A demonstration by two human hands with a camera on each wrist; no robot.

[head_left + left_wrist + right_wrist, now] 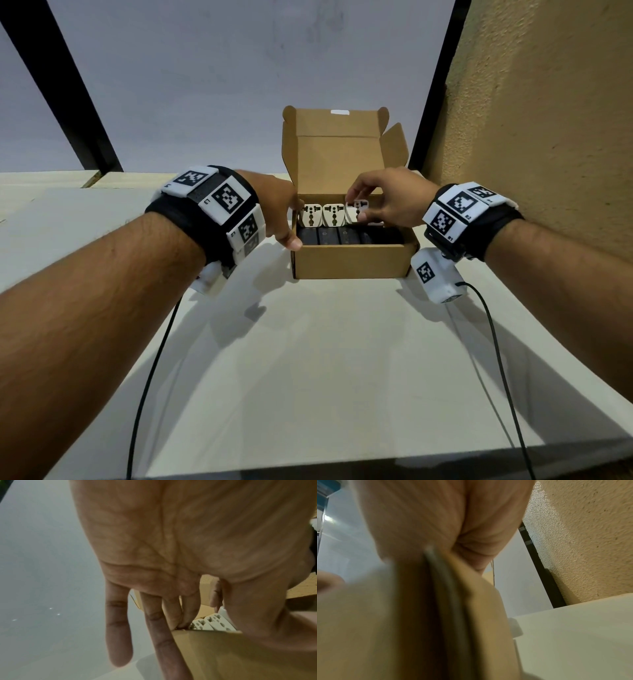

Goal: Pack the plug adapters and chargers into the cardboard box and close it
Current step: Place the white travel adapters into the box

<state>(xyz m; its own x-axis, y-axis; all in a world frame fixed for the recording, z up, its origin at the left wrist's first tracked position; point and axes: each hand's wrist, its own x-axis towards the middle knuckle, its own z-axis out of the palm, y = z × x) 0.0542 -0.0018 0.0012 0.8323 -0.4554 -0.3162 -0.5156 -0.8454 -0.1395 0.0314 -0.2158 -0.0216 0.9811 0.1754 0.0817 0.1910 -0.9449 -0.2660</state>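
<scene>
The cardboard box (pixel 352 262) stands on the white table with its lid (pixel 337 147) upright at the back. Black chargers (pixel 349 236) fill its front row. Behind them two white plug adapters (pixel 322 215) stand side by side. My right hand (pixel 357 207) pinches a third adapter (pixel 352 214) between thumb and forefinger, just right of those two, low in the box. My left hand (pixel 282 212) lies against the box's left wall, thumb at the front corner. In the left wrist view its fingers (pixel 118 628) are straight, beside the box wall (pixel 214 655) and adapters (pixel 214 623). The right wrist view is blurred by cardboard (pixel 479 615).
A textured tan wall (pixel 548 120) rises close to the box's right side. Black frame posts (pixel 65 89) stand behind the table (pixel 308 377). Two black cables (pixel 150 377) run from my wrists across the table's front. The table's near edge lies at the bottom.
</scene>
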